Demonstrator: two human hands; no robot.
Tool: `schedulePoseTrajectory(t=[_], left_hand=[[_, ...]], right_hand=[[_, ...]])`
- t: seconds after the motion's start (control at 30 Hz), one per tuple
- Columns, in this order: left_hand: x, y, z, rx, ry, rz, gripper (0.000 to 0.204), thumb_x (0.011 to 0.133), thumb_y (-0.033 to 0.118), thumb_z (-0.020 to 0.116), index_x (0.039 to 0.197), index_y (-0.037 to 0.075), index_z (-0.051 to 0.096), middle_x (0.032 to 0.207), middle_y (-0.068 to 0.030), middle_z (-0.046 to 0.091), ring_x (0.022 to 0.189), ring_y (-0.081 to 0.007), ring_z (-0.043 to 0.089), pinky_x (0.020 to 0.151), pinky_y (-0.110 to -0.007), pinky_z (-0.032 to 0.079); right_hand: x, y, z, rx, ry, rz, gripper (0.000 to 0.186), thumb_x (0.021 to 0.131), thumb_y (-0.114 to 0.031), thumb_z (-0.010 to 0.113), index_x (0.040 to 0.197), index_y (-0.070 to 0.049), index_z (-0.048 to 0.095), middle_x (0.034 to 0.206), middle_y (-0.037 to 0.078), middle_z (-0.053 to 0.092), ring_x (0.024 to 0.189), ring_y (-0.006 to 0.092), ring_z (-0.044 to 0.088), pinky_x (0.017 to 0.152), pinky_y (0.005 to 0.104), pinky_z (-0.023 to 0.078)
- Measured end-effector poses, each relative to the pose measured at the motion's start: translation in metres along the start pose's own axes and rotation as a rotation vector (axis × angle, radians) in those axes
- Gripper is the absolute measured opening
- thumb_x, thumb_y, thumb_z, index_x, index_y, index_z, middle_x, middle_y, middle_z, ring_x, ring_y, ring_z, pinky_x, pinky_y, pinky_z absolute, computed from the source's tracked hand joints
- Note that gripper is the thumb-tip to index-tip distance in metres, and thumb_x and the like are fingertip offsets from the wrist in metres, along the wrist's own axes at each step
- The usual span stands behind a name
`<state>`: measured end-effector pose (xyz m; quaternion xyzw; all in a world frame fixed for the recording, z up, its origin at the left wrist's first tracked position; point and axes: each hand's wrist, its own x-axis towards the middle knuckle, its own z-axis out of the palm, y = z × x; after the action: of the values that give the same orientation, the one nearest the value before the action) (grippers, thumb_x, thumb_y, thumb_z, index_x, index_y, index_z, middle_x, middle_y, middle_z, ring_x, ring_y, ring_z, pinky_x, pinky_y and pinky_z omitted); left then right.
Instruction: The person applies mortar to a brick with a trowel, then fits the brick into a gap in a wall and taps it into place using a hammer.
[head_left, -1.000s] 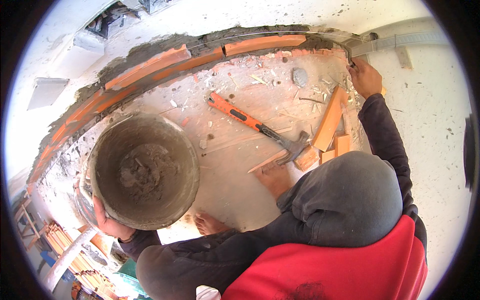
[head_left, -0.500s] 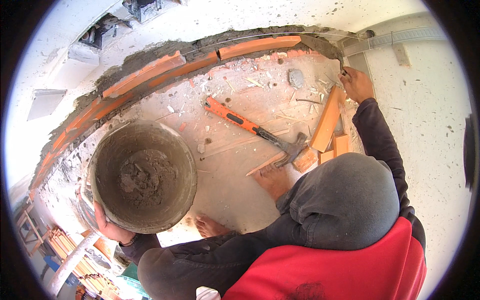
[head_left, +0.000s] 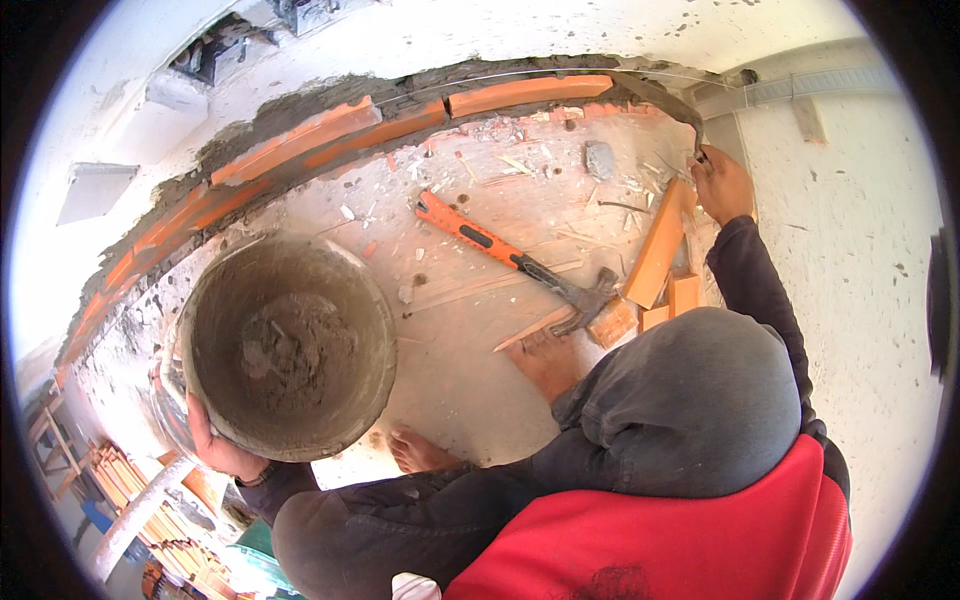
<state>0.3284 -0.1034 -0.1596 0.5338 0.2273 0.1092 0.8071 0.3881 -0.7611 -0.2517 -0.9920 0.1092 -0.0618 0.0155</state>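
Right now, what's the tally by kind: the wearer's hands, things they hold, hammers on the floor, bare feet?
Hands: 2 (left hand, right hand)
Held buckets: 1 (bucket)
Held trowels: 1 (trowel)
Hammers: 1 (hammer)
Bare feet: 2 (bare feet)
Total: 7

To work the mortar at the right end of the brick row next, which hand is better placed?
Probably the right hand: it holds a trowel-like tool beside that end of the brick row. The left hand is farther away, holding the bucket.
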Motion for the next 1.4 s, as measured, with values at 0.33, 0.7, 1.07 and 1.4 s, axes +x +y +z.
schedulePoseTrajectory(t=[0.33,0.7,1.07,1.4], left_hand=[[-0.001,-0.002,0.006,-0.015,-0.059,0.012,0.044,0.101,0.026,0.037,0.126,-0.007,0.052,0.123,-0.0175,0.060,0.111,-0.0254,0.057,0.099,-0.038,0.043],[-0.004,-0.004,0.012,-0.057,-0.033,0.027,0.045,0.101,0.025,0.037,0.125,-0.009,0.053,0.121,-0.0185,0.061,0.111,-0.0268,0.058,0.098,-0.039,0.043],[-0.002,-0.006,0.007,-0.051,-0.077,0.018,0.045,0.101,0.026,0.037,0.125,-0.009,0.052,0.121,-0.0196,0.060,0.110,-0.0276,0.058,0.098,-0.040,0.044],[-0.003,-0.005,0.012,-0.094,-0.060,-0.012,0.044,0.101,0.025,0.037,0.125,-0.009,0.052,0.121,-0.0194,0.061,0.109,-0.0270,0.059,0.097,-0.039,0.045]], right_hand=[[-0.011,-0.083,-0.028,0.361,-0.343,-0.171,0.033,0.090,-0.030,0.060,0.105,0.000,0.065,0.084,0.020,0.067,0.079,0.0391,0.064,0.070,0.0434,0.050],[0.015,-0.162,-0.051,0.030,-0.312,-0.338,0.035,0.096,-0.028,0.048,0.083,0.003,0.057,0.074,0.024,0.062,0.076,0.0432,0.062,0.068,0.0504,0.048],[0.003,-0.129,-0.055,0.018,-0.420,-0.121,0.039,0.098,-0.033,0.045,0.085,0.002,0.058,0.078,0.027,0.063,0.080,0.0429,0.063,0.072,0.0512,0.048],[0.022,-0.096,-0.053,-0.042,-0.392,-0.184,0.037,0.097,-0.033,0.047,0.088,0.001,0.060,0.078,0.023,0.064,0.077,0.0423,0.063,0.069,0.0507,0.048]])
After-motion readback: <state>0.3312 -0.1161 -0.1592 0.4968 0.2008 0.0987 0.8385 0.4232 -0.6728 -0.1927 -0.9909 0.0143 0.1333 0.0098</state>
